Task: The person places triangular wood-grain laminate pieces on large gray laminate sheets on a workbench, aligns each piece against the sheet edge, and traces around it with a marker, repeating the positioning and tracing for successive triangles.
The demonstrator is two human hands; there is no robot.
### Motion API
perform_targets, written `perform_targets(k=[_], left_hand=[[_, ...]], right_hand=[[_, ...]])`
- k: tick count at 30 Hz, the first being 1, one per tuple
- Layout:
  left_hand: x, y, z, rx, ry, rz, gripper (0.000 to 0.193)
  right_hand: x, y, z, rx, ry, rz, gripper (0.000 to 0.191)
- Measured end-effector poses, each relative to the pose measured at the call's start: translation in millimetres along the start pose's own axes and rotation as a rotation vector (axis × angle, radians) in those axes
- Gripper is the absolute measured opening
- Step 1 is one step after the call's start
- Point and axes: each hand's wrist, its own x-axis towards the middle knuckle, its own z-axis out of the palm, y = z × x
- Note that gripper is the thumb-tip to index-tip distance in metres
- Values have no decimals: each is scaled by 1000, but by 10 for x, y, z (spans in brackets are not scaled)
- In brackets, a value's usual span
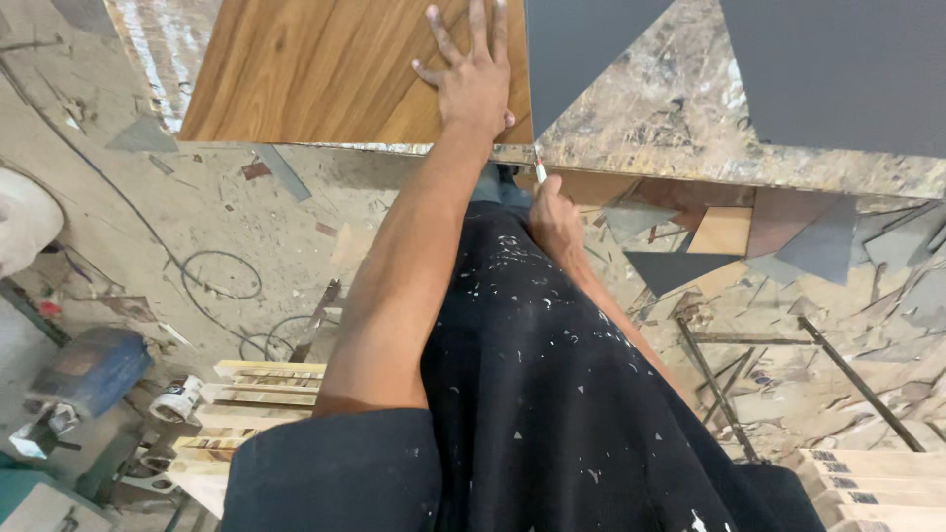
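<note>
Wood-grain sheet (325, 69) lies under the flat, spread left hand (475, 84); the right hand (557, 219) grips a small cutter (539, 171).

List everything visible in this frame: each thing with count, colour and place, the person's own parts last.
wood-grain sheet: one, brown, on the worktable at top left
grey sheets: two, dark grey, on the worktable at top centre and right
worktable: one, mottled brown top, across the upper frame
offcuts: many, grey and brown, on the floor under the table edge
metal rods: several, dark, on the floor at right
wooden slats: stacked, pale, lower left; more at lower right
cable: dark, looped on the floor at left
left hand: flat on the wood-grain sheet
right hand: holds a small white-tipped tool at the table edge
</note>
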Motion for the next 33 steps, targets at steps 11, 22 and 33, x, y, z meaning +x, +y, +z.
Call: perform_targets(k=[11, 22, 33], left_hand=[[-127, -113, -360, 39, 3, 12, 150], [348, -297, -331, 161, 406, 266, 42], [550, -207, -589, 155, 437, 128, 69]], right_hand=[[259, -368, -930, 219, 71, -248, 22], [1468, -1833, -1538, 228, 228, -362, 33], [1834, -2033, -1605, 102, 211, -303, 36]])
